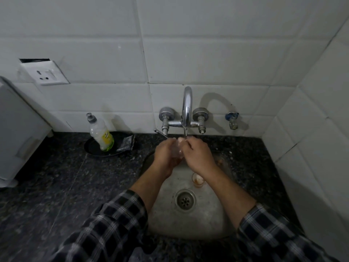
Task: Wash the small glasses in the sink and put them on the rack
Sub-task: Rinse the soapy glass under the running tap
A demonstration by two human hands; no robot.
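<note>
Right now the small glass [178, 152] is just under the spout of the tap [187, 104], above the back of the sink [188, 224]. The left hand [166, 154] cups it with fingers curled round its body, while the right hand [198, 154] bends its fingers over the rim and pinches it. To do this well, I'd turn the glass slowly in the left grip so the right fingertips rub the whole rim and inside, held low in case it slips. A second glass [197, 180], brown-stained, stands near the drain [185, 200]. A soap bottle [102, 135] stands on the bench [75, 176].
</note>
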